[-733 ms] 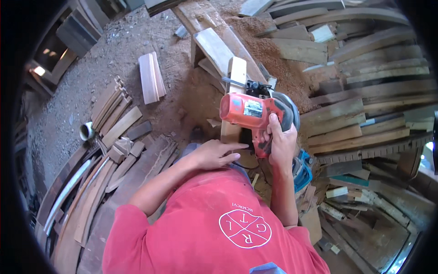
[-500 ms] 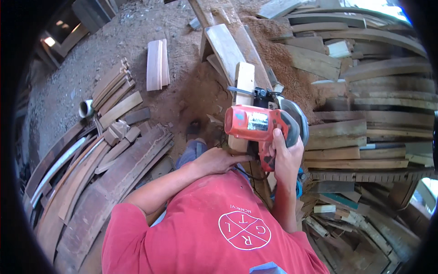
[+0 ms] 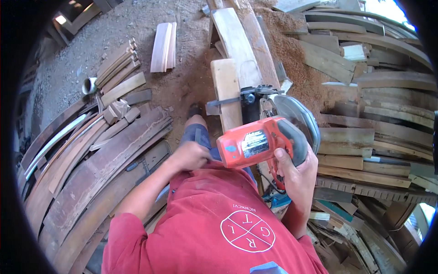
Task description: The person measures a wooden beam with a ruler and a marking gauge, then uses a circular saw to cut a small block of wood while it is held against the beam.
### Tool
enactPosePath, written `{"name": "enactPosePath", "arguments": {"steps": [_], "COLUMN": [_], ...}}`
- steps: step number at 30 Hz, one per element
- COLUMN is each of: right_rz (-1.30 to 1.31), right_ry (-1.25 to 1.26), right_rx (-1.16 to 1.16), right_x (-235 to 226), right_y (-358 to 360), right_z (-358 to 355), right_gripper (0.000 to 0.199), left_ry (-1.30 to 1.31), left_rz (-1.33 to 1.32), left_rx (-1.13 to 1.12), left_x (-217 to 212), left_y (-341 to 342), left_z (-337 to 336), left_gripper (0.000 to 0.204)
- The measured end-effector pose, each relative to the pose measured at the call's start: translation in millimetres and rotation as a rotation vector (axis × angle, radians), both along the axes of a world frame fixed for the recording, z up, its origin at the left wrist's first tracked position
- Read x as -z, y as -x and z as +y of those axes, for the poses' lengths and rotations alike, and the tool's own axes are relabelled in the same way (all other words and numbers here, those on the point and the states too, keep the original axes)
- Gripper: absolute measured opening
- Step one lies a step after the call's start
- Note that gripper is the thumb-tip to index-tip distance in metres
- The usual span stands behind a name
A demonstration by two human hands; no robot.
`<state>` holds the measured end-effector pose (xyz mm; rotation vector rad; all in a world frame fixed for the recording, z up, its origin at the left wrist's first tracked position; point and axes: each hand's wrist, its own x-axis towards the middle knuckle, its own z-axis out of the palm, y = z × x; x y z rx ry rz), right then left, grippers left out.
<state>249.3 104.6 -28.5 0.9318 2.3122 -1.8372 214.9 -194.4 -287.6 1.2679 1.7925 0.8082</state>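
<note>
My right hand (image 3: 297, 171) is wrapped around the rear handle of a red circular saw (image 3: 248, 144), thumb on top. The saw's rounded guard and blade area (image 3: 296, 114) face right. A pale wooden block (image 3: 226, 80) lies along the saw's left side, with a dark bar across it; whether the two are fastened together I cannot tell. Beyond them, a pale board (image 3: 235, 43) rests on a long timber beam (image 3: 258, 41). My left hand (image 3: 191, 156) is closed at the hem of my red shirt, above my thigh; what its fingers hold, if anything, is hidden.
Curved planks (image 3: 98, 178) are heaped on the left beside a white pipe (image 3: 89, 86). A small stack of thin boards (image 3: 163, 48) lies on the dirt floor. Stacked timber (image 3: 346, 139) fills the right, next to sawdust (image 3: 292, 59). A blue tool (image 3: 277, 200) sits below the saw.
My left hand has drawn back left from beside the saw and closed near the shirt hem. The saw and wooden block have tilted and come apart from the pale board's near end.
</note>
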Motion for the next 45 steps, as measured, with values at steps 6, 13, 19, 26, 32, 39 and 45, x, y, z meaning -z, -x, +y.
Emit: {"name": "enactPosePath", "arguments": {"steps": [6,13,19,26,32,39,45], "right_rz": [-0.239,-0.137,-0.151,-0.257,-0.249,-0.279,-0.272], "right_ry": [-0.086,-0.182,-0.352,-0.342,-0.348,-0.302,-0.287], "right_rx": [-0.164,-0.191,-0.257,-0.175,-0.192,-0.225,-0.199], "right_x": [16,54,74,80,88,89,98], "right_y": [-3,9,32,41,41,42,43], "right_z": [5,10,16,11,18,24,26], "right_gripper": [0.043,0.042,0.04,0.037,0.039,0.052,0.04], "left_ry": [-0.076,0.053,0.151,0.186,0.196,0.243,0.274], "left_rz": [-0.4,-0.316,-0.237,-0.331,-0.348,-0.307,-0.32], "left_rx": [-0.907,-0.944,-0.931,-0.97,-1.027,-1.053,-1.083], "left_x": [-26,14,40,30,30,32,29], "left_y": [26,42,59,80,84,84,90], "left_z": [39,102,111,115,121,125,129], "left_gripper": [0.073,0.084,0.077,0.069,0.069,0.069,0.074]}}
